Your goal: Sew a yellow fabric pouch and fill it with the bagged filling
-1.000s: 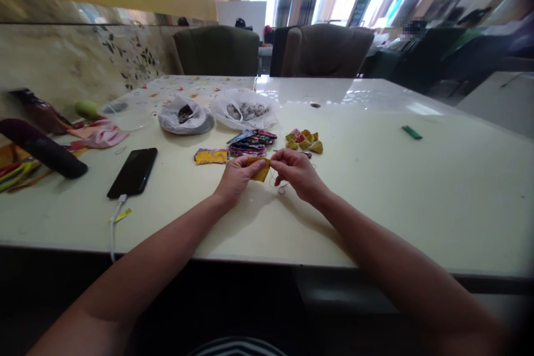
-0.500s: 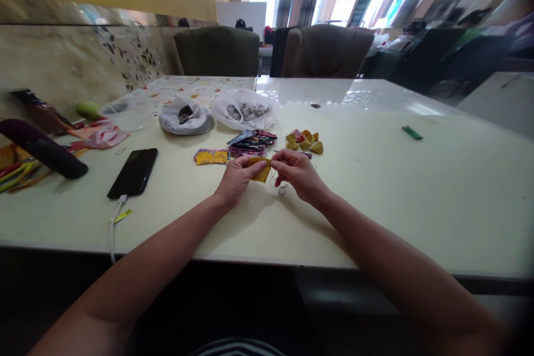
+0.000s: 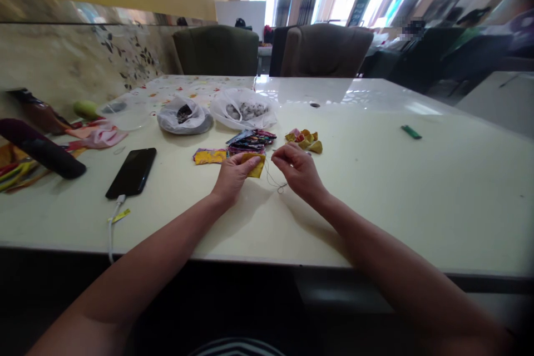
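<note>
Away comes our right hand [image 3: 297,171], fingertips together!
Our left hand [image 3: 233,175] pinches yellow cloth [image 3: 256,168], a gap off its right edge.

1. The phone [image 3: 131,173] is showing black.
2. Right of the phone, the cloth [image 3: 256,170] is showing mustard yellow.
3. Beneath the phone, the bench [image 3: 375,194] is showing pale cream.
4. Beyond the phone, dark leaves [image 3: 132,55] are patterning the marbled wall [image 3: 45,61].

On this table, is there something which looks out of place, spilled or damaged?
Nothing looks spilled or damaged. Slightly odd: the thread hangs in a loose curl beside the right hand, where it might tangle. The white cable runs over the near edge of the table and could get caught.
</note>
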`<state>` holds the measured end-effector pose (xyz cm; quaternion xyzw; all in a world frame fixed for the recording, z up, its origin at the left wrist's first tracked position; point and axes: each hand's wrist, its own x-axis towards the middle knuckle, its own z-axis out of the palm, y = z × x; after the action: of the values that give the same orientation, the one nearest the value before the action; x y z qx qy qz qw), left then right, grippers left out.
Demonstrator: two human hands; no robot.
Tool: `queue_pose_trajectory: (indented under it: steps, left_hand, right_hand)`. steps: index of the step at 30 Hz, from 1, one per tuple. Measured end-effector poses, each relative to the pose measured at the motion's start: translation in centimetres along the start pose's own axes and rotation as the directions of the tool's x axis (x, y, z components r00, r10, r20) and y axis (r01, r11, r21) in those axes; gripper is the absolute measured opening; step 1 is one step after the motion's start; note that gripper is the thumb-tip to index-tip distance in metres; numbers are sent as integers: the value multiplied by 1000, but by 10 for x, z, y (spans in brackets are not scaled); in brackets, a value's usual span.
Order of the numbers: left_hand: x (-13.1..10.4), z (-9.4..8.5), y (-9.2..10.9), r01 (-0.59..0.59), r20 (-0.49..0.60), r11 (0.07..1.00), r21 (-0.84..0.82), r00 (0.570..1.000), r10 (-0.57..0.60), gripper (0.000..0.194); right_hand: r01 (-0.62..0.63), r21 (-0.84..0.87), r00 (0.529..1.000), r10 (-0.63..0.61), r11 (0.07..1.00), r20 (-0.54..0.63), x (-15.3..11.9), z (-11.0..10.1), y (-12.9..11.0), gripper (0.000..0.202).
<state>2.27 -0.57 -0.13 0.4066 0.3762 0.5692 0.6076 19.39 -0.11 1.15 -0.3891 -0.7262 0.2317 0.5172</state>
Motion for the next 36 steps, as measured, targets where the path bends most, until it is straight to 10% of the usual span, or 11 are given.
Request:
queue_pose_trajectory:
  steps: [20,25,30,36]
  left_hand:
    - [1,1,2,-5,-33,1000,-17,999,5,36]
    - [2,0,3,-22,-73,999,-31,997,20,34]
    - [8,-5,8,-86,-134,996,-21,988,82,33]
    - [19,-16,13,-140,-209,990,-18,969,133,34]
  right_hand:
    - [-131,112,991,133,985,-4,0,2,2,15]
    - [-301,298,952,303,906,42,0,2,6,21]
    - [-542,416,836,419,730,353,1,-4,-5,36]
    - [-518,505,855,448,691,264,9,-19,-2,39]
